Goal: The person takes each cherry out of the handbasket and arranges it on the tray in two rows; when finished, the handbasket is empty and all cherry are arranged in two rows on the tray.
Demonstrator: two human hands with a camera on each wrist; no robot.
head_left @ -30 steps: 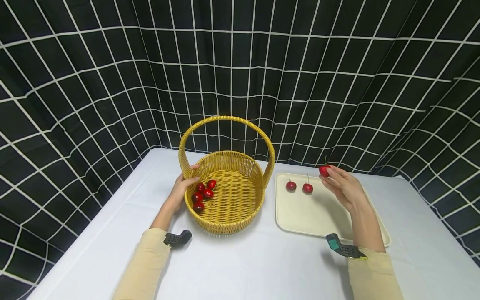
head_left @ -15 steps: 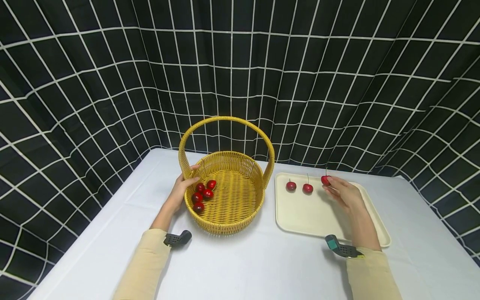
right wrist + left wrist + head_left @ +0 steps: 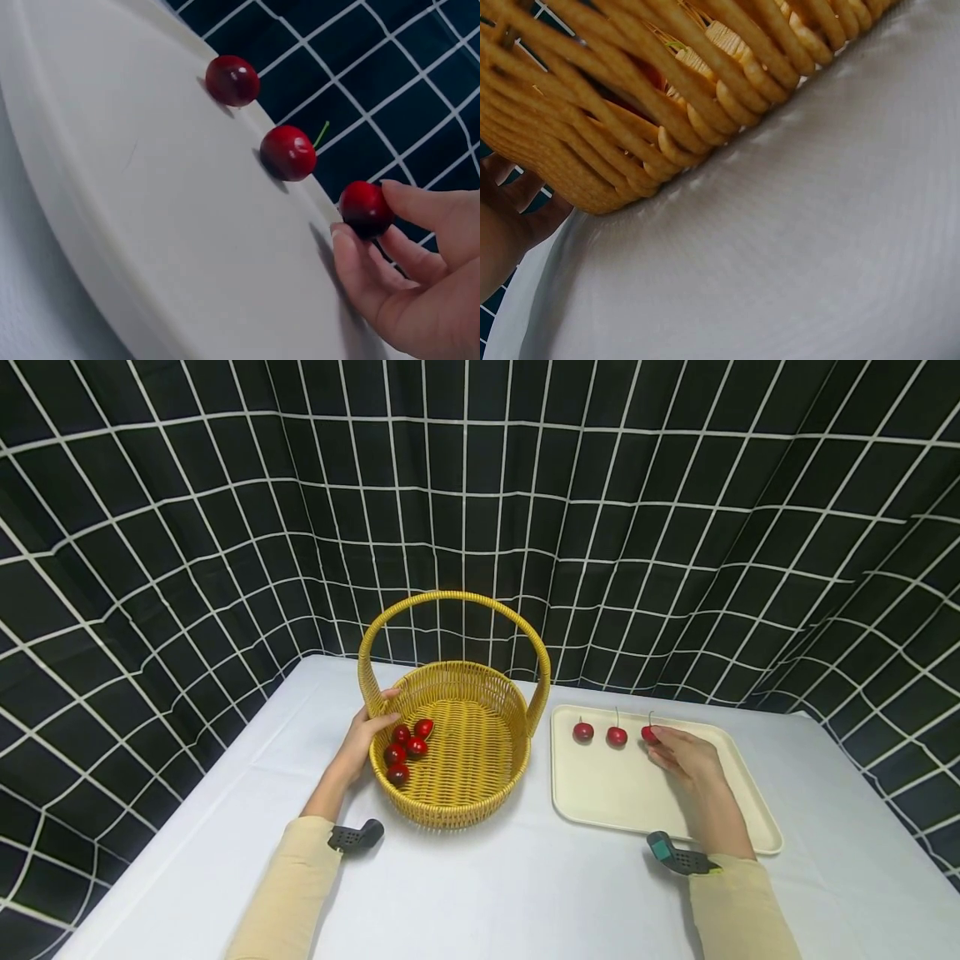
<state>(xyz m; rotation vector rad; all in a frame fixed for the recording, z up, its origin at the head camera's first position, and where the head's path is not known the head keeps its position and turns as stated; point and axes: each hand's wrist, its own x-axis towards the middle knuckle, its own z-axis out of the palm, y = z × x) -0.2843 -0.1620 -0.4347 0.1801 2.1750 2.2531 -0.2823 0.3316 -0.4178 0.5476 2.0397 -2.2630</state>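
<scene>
A yellow wicker basket (image 3: 450, 814) with a tall arched handle stands on the table, several dark red cherries (image 3: 416, 747) gathered at its left side. My left hand (image 3: 360, 743) grips the basket's left rim by the foot of the handle; some of its fingers are hidden behind the weave. Over the back of a cream tray (image 3: 615, 797), my right hand (image 3: 690, 760) pinches a stemmed cherry (image 3: 365, 208) between thumb and fingers. The right wrist view shows this cherry at or just above the tray surface. To its left two more cherries, one middle (image 3: 617, 737) and one leftmost (image 3: 582, 732), lie in a row.
A white cloth (image 3: 480, 893) covers the table. Behind and at both sides hangs a black curtain (image 3: 480, 510) with a white grid. The basket handle (image 3: 453, 596) arches high above the basket, to the left of the tray.
My right hand has come down and slightly toward me with the cherry, from above the tray's back edge to beside the other two. The left hand and basket have stayed put.
</scene>
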